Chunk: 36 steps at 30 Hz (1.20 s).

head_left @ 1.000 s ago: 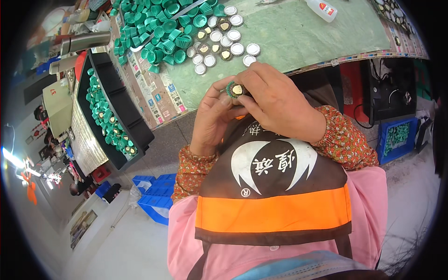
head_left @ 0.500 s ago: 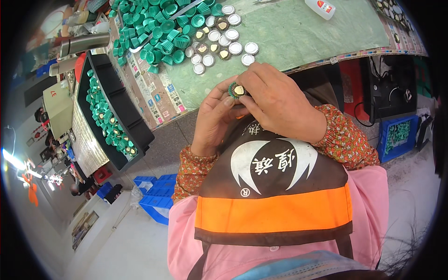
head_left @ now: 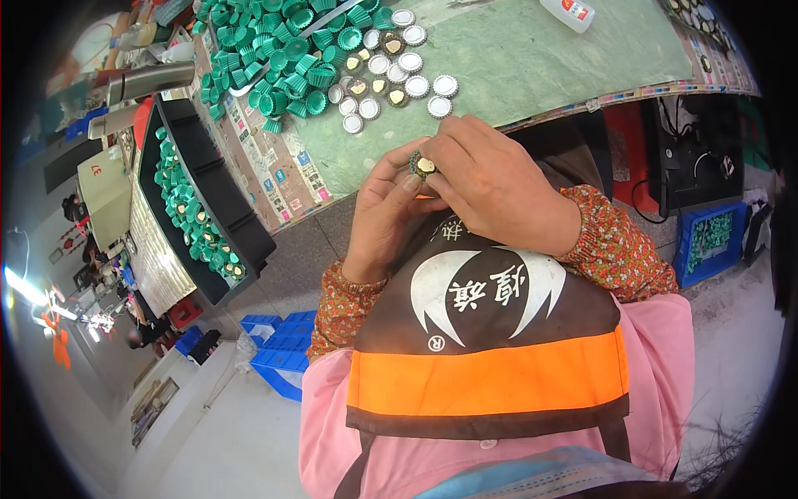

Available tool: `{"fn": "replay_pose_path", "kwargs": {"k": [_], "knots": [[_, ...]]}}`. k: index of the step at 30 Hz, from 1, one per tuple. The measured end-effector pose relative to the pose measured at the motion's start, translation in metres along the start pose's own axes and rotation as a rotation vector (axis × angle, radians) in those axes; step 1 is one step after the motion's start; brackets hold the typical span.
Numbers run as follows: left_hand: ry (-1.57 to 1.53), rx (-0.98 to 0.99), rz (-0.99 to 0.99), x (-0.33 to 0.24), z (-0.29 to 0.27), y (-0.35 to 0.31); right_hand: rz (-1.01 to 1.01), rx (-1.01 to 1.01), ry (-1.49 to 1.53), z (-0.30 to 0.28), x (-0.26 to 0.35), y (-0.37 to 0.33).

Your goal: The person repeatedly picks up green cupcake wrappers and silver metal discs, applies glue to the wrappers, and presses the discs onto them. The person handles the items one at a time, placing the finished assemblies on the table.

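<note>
My left hand [head_left: 384, 204] and my right hand [head_left: 503, 187] meet in front of the apron, just off the table's near edge. Between their fingertips is a small dark round cap [head_left: 423, 164] with a cream patch, a green fluted rim showing on its left side. Both hands are closed on it, the left from the left and the right from above. Beyond them on the table lie several loose caps, some white-faced [head_left: 440, 106] and some dark with cream patches [head_left: 397, 97]. A heap of green fluted cups [head_left: 291, 50] lies to their left.
A black bin [head_left: 237, 204] of green cups with cream-patched pieces stands left of the table [head_left: 507, 50]. At the far edge lies a white bottle [head_left: 568, 14]. Blue crates [head_left: 287, 353] sit on the floor at left, another blue crate [head_left: 686, 270] at right.
The dark cap has turned slightly between my fingers, and less of its green rim shows. Both hands stay in nearly the same place.
</note>
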State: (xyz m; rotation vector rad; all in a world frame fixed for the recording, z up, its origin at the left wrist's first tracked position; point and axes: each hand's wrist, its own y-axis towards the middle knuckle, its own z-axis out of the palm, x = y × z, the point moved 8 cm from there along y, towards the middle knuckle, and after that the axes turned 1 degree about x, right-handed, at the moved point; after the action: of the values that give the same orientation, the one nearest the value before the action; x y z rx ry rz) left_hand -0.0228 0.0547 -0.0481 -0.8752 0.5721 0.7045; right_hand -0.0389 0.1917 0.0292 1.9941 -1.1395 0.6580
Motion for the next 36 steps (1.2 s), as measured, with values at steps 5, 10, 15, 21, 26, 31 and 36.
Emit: {"fn": "replay_pose_path", "kwargs": {"k": [5,10,15,21,26,31,36], "knots": [[0.158,-0.053,0.043,-0.007,0.006,-0.006,-0.013,0.003,-0.011,0.004,-0.001,-0.002],[0.184,-0.073,0.037,-0.008,0.005,-0.004,-0.037,-0.033,0.033,0.011,-0.004,-0.007],[0.190,-0.161,0.054,-0.003,0.000,0.000,0.286,0.070,0.398,0.018,-0.033,-0.008],[0.246,-0.105,0.099,-0.005,0.003,0.001,0.508,0.144,0.619,0.037,-0.057,-0.018],[0.259,-0.091,0.122,-0.004,0.007,-0.001,0.617,0.125,0.828,0.048,-0.062,-0.022],[0.284,-0.112,0.164,0.001,0.003,-0.003,0.596,0.091,0.837,0.055,-0.061,-0.025],[0.200,-0.170,0.115,0.001,-0.003,-0.002,0.576,0.054,0.880,0.066,-0.064,-0.025]]}}
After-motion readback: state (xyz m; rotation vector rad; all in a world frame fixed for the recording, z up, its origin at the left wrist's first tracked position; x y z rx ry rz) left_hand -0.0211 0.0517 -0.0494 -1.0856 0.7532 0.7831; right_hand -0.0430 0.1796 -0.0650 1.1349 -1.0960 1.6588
